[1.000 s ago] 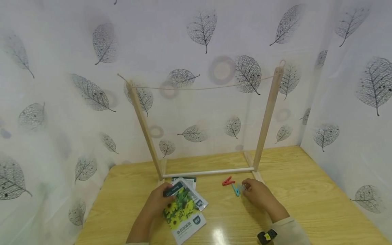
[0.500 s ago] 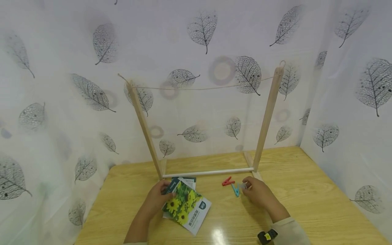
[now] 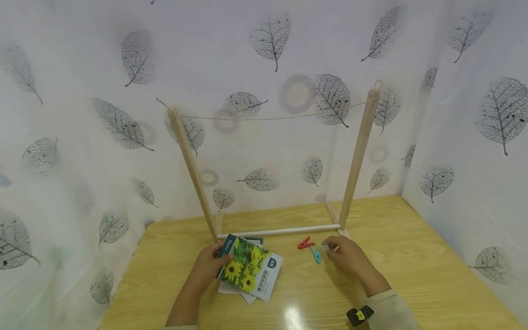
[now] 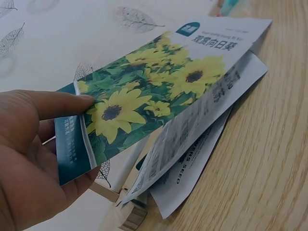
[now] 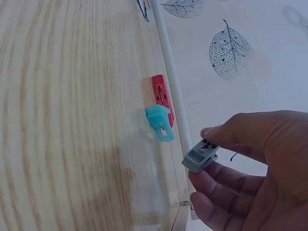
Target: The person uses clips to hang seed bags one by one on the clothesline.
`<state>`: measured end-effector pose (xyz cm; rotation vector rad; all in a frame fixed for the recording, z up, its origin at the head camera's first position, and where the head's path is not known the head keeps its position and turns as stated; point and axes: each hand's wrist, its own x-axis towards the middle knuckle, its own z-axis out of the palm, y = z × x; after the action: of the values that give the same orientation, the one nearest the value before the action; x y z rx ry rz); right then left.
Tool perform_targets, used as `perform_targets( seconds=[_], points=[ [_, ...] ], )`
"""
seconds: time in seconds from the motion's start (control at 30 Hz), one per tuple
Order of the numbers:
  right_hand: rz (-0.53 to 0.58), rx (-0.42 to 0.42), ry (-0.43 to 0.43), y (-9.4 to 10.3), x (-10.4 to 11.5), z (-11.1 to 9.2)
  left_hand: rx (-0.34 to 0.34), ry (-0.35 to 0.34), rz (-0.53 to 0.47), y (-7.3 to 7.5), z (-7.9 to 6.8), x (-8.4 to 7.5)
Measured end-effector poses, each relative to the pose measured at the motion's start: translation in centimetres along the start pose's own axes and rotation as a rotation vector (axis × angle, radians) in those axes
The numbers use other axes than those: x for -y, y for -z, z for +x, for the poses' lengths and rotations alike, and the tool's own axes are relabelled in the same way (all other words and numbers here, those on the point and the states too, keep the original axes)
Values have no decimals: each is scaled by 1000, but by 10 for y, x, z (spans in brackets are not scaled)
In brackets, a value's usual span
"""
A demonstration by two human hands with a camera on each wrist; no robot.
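With thumb on top and fingers beneath, my left hand [image 3: 206,266] pinches a seed packet [image 4: 154,91] printed with yellow flowers by its dark green end. The packet is tilted, raised off the wood. Other white-backed packets [image 4: 197,149] lie under it, partly covered. My right hand [image 3: 352,261] pinches a grey clothespin [image 5: 199,155] between thumb and fingers, just above the table. Beside that hand, a teal clothespin [image 3: 316,254] and a red clothespin [image 3: 305,243] rest on the table, close together.
A wooden frame has a left post [image 3: 191,172], a right post [image 3: 360,158] and a white rod [image 3: 280,230] low between them. A thin string [image 3: 264,119] spans the post tops. Leaf-printed curtain [image 3: 272,151] hangs behind the wooden table [image 3: 165,261].
My left hand has lifted the flower packet and turned it, its white end swinging up and to the right above the others. The right hand has kept the grey clothespin, lifting it slightly.
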<state>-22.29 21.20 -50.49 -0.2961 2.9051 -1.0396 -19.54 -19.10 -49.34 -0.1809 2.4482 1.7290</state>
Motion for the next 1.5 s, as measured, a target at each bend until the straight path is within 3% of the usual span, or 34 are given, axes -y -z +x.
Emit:
perform_targets(
  seconds=[0.3, 0.67, 0.83, 1.5],
  points=[
    [14, -21, 6, 2, 2, -2, -54, 44, -85, 0, 0, 0],
    [34, -92, 55, 6, 5, 0, -91, -18, -182, 1, 1, -1],
    [33, -138, 80, 5, 5, 0, -102, -13, -232, 2, -1, -5],
    [62, -246, 199, 5, 10, -1, -118, -51, -296, 6, -1, -8]
  ],
)
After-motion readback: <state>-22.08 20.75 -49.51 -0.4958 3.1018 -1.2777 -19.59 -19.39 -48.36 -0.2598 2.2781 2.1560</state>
